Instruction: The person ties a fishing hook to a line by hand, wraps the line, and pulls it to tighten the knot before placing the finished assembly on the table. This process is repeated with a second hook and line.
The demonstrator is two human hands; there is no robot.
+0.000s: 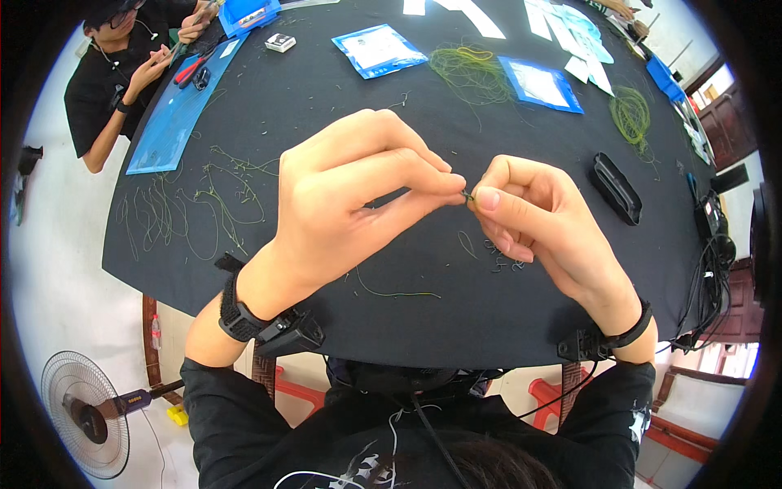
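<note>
Over the middle of the dark cloth, my left hand (342,195) pinches one end of a tiny dark piece (467,195), perhaps a fishing hook, between thumb and fingertips. My right hand (531,214) holds its other end between thumb and index finger, the remaining fingers curled. The fingertips hide most of the piece. Several small metal hooks (498,260) lie on the cloth below my right hand. A small loop of thin line (467,244) lies between the hands, and a short strand of greenish line (397,294) rests nearer the table's front edge.
Tangled line (226,202) lies left; coils of green line (467,70) (630,116) lie beyond my hands. A black case (616,188) is at the right. Blue-edged packets (379,50) lie farther back. Another person (110,79) sits at the far left by a blue sheet (177,122).
</note>
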